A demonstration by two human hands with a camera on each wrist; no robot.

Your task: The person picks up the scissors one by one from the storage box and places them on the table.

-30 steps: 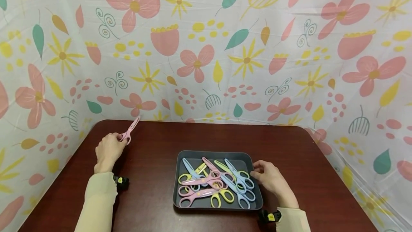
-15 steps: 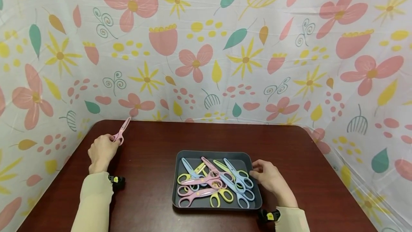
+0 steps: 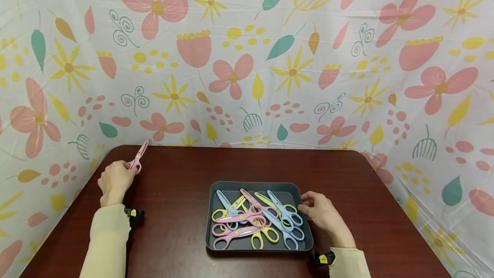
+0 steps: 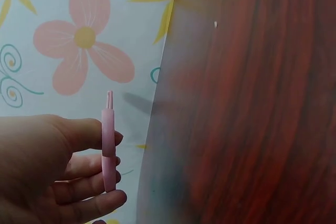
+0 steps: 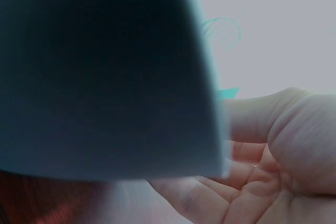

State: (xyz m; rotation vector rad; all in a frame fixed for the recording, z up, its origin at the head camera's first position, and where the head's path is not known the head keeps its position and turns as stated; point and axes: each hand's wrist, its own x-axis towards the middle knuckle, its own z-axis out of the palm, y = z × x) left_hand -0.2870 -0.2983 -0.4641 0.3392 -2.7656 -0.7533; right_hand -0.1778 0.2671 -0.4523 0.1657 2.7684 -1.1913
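My left hand (image 3: 117, 179) pinches pink scissors (image 3: 136, 163) above the table's far left corner, blades pointing up and away. In the left wrist view the pink scissors (image 4: 108, 132) stand edge-on between thumb and curled fingers. A dark grey tray (image 3: 285, 188) lies on the table in front of me, holding several pink, blue and yellow scissors (image 3: 233, 233) in an overlapping heap. At its right side my right hand (image 3: 326, 216) grips the rim with bent fingers. The right wrist view shows the tray's dark wall (image 5: 105, 87) close up, hiding the fingertips.
A dark reddish-brown wooden table (image 3: 173, 209) carries everything. Floral white fabric (image 3: 247, 55) hangs as a wall behind the table and along both sides. Black wrist devices sit at the left cuff (image 3: 135, 217) and the right cuff (image 3: 322, 258).
My left hand has moved left with the pink scissors, toward the table's left edge. The right hand stays at the tray, and the heap of scissors lies as before.
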